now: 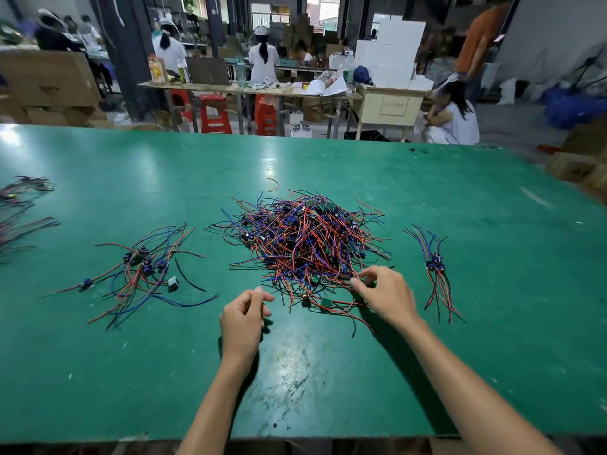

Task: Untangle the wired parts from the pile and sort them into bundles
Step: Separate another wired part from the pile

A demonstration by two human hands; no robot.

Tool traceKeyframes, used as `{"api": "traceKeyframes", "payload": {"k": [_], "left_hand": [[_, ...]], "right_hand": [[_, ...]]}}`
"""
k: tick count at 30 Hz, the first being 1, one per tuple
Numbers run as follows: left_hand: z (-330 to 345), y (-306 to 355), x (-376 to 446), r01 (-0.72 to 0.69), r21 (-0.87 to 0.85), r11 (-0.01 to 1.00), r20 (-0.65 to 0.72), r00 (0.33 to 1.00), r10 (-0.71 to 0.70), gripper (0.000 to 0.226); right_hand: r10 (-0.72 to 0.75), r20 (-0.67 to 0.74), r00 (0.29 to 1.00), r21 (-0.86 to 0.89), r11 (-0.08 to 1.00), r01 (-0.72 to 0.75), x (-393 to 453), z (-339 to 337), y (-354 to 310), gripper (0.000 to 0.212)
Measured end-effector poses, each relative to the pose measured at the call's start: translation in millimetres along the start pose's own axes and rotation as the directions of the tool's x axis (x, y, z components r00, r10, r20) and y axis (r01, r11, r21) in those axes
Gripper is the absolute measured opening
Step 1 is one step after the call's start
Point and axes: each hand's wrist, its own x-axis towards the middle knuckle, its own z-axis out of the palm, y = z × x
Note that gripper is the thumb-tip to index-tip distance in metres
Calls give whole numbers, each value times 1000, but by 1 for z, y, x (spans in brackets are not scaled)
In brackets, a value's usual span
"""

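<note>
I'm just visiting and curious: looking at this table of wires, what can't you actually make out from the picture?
Head view only:
- Big pile: the parts underneath are hidden by the wires on top.
- Right hand: whether its fingertips pinch a wire is hidden among the strands.
- Left hand: too small to tell whether it holds anything.
- Far-left bundles: cut off by the picture's edge and blurred.
- Small parts in the left bundle: too small to identify.
</note>
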Motion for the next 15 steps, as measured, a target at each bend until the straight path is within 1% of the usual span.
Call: {"api": "traceKeyframes", "payload": {"k": [1, 3, 5, 6, 7, 8, 9, 10, 11, 12, 14, 15], "left_hand": [[-1, 0, 0, 2, 2, 1000, 7, 1000, -2, 34], [-1, 0, -2, 0, 24, 1000, 36, 999, -1, 35], [0, 0, -2, -7, 47, 999, 52, 999, 5, 34], [0, -1, -3, -11, 52, 999, 53, 999, 8, 34], [1, -1, -3, -16, 53, 998, 50, 999, 14, 34], [1, -1, -2, -24, 58, 998, 47, 999, 22, 34], [1, -2, -2, -33, 71, 997, 45, 999, 30, 33], [1, -2, -1, -41, 87, 995, 44, 998, 38, 33], [0, -3, -1, -47, 101, 994, 47, 998, 43, 33], [0, -4, -1, -51, 109, 993, 57, 997, 45, 33], [-1, -4, -3, -75, 143, 987, 80, 995, 64, 32], [-1, -3, -5, -110, 184, 977, 94, 991, 94, 31]], "right_hand": [[-8, -21, 1000, -29, 1000, 7, -4, 8, -1, 29], [-8, -83, 997, -62, 998, 2, -9, 14, -2, 26], [-28, -209, 977, -81, 997, 11, -16, 15, -6, 26], [-65, -291, 954, -85, 995, 42, -22, 16, -9, 28], [-130, -344, 930, -82, 991, 108, -30, 17, -13, 29], [-225, -348, 910, -86, 974, 208, -39, 19, -18, 28], [-327, -304, 895, -101, 945, 311, -47, 21, -22, 26], [-395, -229, 890, -122, 918, 376, -54, 25, -26, 25], [-409, -152, 900, -143, 910, 390, -59, 30, -29, 25], [-385, -99, 918, -158, 917, 367, -62, 33, -30, 26], [-327, -88, 941, -122, 941, 315, -65, 38, -33, 23], [-309, -107, 945, -62, 951, 303, -67, 37, -35, 17]]}}
